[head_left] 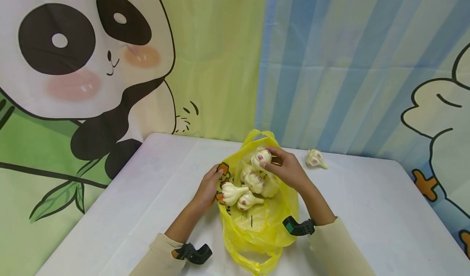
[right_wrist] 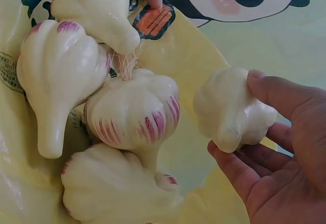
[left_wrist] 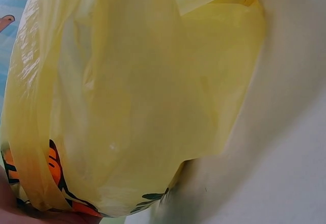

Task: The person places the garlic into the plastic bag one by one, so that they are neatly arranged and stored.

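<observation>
A yellow plastic bag (head_left: 287, 210) lies spread on the table, with several garlic bulbs (head_left: 253, 181) heaped in its open mouth. My left hand (head_left: 206, 189) pinches the bag's left edge, its thumb over the printed side. Above the heap, my right hand (head_left: 288, 171) holds a garlic bulb (right_wrist: 229, 107) between thumb and fingers. In the right wrist view this bulb is apart from the others, which are pale with purple streaks. The left wrist view is mostly filled by the bag's outer side (left_wrist: 137, 96); little of the left hand shows there.
One more garlic bulb (head_left: 315, 158) lies on the white table (head_left: 367, 210) to the right of the bag, near the back edge. A printed curtain (head_left: 220, 56) with a panda hangs behind the table. The bag's handle loop (head_left: 257, 263) reaches toward the front.
</observation>
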Demonstrator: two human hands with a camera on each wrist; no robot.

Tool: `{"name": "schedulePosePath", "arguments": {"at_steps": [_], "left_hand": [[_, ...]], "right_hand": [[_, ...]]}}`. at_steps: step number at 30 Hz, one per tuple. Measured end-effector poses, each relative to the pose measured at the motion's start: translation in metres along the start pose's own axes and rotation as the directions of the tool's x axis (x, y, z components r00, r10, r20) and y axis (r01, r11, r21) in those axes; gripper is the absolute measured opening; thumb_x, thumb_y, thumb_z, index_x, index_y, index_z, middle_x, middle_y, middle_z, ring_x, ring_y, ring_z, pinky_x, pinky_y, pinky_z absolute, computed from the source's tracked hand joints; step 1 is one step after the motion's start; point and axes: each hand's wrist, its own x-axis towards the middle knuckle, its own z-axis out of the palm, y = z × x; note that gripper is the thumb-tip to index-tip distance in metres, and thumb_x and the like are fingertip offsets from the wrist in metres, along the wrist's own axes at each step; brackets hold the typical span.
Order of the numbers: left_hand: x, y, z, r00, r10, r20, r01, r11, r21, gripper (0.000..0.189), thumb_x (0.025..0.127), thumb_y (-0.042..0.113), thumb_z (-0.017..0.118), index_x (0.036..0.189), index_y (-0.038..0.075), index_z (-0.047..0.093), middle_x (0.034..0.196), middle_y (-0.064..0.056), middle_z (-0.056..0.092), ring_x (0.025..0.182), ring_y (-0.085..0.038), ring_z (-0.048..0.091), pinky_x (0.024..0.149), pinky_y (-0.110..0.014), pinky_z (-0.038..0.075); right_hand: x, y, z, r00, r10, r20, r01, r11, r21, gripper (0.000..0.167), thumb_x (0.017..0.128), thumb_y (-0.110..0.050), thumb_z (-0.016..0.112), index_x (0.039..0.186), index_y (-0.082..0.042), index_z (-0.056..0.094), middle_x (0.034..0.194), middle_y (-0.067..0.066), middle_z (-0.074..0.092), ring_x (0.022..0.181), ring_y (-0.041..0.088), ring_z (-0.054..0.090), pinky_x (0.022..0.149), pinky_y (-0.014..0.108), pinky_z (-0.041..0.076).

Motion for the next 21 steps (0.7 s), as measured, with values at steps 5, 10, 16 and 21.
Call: {"name": "schedulePosePath", "arguments": {"at_steps": [5,10,16,21], "left_hand": [[-0.001,0.001,0.0,1.0,0.001,-0.001,-0.001,1.0,0.007,0.049,0.106,0.026,0.035,0.151,0.005,0.03,0.146,-0.016,0.041,0.137,-0.031,0.033,0.112,-0.047,0.024],[0.0,0.0,-0.001,1.0,0.013,0.017,-0.013,1.0,-0.005,0.048,0.107,0.026,0.034,0.149,0.005,0.032,0.144,-0.017,0.043,0.134,-0.031,0.036,0.111,-0.046,0.027],[0.0,0.0,-0.001,0.999,0.024,0.031,-0.024,0.999,-0.022,0.045,0.107,0.025,0.034,0.147,0.005,0.036,0.139,-0.019,0.047,0.128,-0.032,0.044,0.108,-0.045,0.032],[-0.001,0.001,-0.001,0.999,0.027,0.029,-0.026,0.999,-0.022,0.044,0.107,0.025,0.033,0.146,0.005,0.037,0.138,-0.019,0.048,0.127,-0.032,0.044,0.107,-0.045,0.033]], "right_hand": [[0.003,0.003,0.004,1.0,-0.001,-0.016,0.001,1.0,0.011,0.062,0.094,-0.022,0.067,0.146,-0.002,0.041,0.14,0.019,0.047,0.121,0.036,0.053,0.092,0.04,0.05],[0.004,0.007,0.005,1.0,-0.017,0.001,0.017,1.0,0.013,0.065,0.095,-0.024,0.066,0.149,-0.003,0.036,0.146,0.019,0.041,0.13,0.034,0.044,0.102,0.044,0.042],[0.001,0.006,0.003,0.999,-0.049,-0.009,0.05,0.999,0.007,0.067,0.096,-0.025,0.064,0.15,-0.002,0.032,0.152,0.016,0.035,0.139,0.031,0.033,0.111,0.044,0.029],[-0.007,-0.013,0.002,0.998,-0.057,-0.03,0.058,0.998,0.012,0.061,0.097,-0.015,0.063,0.147,0.004,0.035,0.149,0.021,0.037,0.138,0.036,0.033,0.109,0.047,0.03]]}}
